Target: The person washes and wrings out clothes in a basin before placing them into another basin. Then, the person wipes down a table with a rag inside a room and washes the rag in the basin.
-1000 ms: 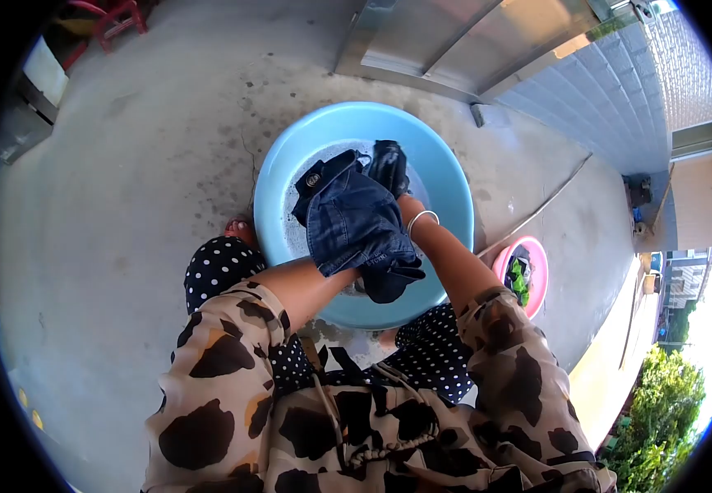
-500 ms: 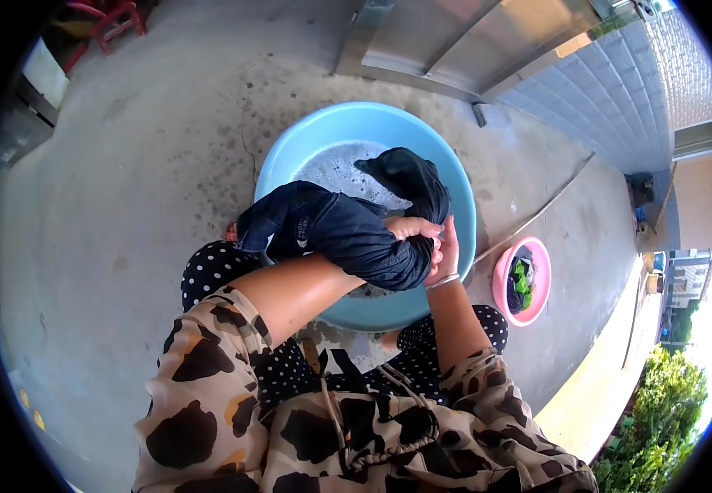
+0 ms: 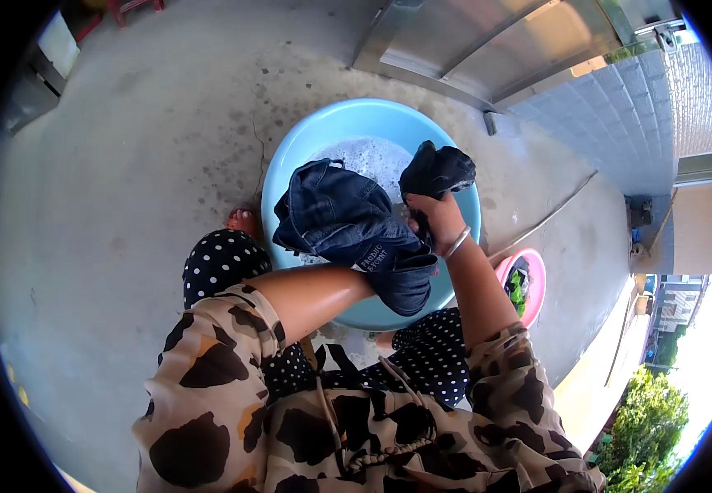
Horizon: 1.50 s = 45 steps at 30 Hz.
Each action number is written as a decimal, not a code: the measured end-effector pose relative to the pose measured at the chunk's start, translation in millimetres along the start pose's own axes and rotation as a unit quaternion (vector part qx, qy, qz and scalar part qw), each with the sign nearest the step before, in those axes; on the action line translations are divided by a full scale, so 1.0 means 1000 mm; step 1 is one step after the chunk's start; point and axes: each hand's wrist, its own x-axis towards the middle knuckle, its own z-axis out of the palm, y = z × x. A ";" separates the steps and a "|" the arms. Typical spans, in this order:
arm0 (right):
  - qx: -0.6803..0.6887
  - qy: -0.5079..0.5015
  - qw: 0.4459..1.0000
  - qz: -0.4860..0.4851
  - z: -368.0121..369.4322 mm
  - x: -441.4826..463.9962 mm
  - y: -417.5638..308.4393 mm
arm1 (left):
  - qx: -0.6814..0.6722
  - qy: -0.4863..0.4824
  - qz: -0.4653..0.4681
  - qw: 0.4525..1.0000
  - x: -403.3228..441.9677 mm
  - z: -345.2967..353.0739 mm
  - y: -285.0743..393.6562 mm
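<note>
A wet dark-blue denim garment with white lettering is bunched above a large light-blue basin of sudsy water. My right hand is closed around a twisted, darker part of it, whose end sticks up past my fist near the basin's right side. The rest of the cloth drapes over my left forearm and hangs down beyond it. My left hand lies hidden beneath the cloth, so its fingers cannot be made out.
On the right, a small pink basin holds dark and bright-green items. A long pole lies on the concrete floor behind it. A metal-framed door stands beyond the blue basin. My knees flank the basin.
My right hand has moved up and away from my left, lifting the cloth's dark end. The denim bunch has turned and now covers my left hand, which was visible before.
</note>
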 end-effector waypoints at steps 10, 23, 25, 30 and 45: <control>-0.574 0.108 0.806 -0.095 -0.009 0.032 0.029 | 0.196 0.092 0.097 0.972 0.004 -0.013 -0.014; -0.506 0.091 0.855 -0.063 0.000 -0.031 -0.018 | 0.341 0.126 0.234 0.902 -0.010 -0.029 0.015; -0.522 0.044 0.849 -0.074 0.007 -0.026 -0.001 | 0.389 0.237 0.321 0.831 -0.004 -0.031 0.013; -0.566 -0.006 0.814 -0.133 0.025 -0.050 0.002 | 0.361 0.412 0.189 0.815 -0.030 0.004 0.033; 0.473 -0.239 0.834 -0.154 -0.013 -0.021 0.041 | 0.000 0.166 0.270 0.948 0.003 0.009 0.005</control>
